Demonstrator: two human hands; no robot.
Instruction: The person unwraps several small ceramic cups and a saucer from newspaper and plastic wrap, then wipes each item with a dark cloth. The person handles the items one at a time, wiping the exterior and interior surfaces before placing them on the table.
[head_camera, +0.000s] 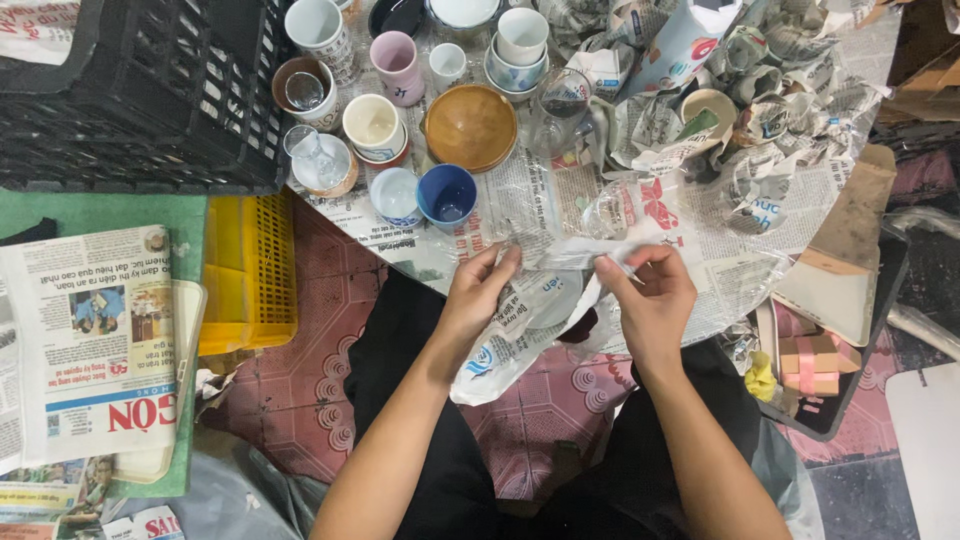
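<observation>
Both hands are on a crumpled newspaper-wrapped bundle (530, 320) over the lap. The left hand (478, 295) is closed on the bundle's upper left edge, fingers curled over the paper. The right hand (648, 300) pinches the paper's top right edge between thumb and fingertips. The bundle's long axis runs diagonally: low end toward the left knee, high end up between the two hands. A round pale shape shows through the wrap between the hands; I can't tell what it is.

Just beyond the left hand: a blue cup (447, 196) and a white cup (395, 195), upright, near each other. Further out sits a brown bowl (470, 127), upside down, then a pink mug (396, 63) and more cups on spread newspaper. Beyond the right hand is a clear glass (610, 208) lying in the paper, with wadded newspaper balls (770, 120) past it. Left of the left hand are a yellow crate (250, 270), a black crate (150, 90) above it and a newspaper stack (90, 340) far left. Right of the right hand is a small pink box (812, 362).
</observation>
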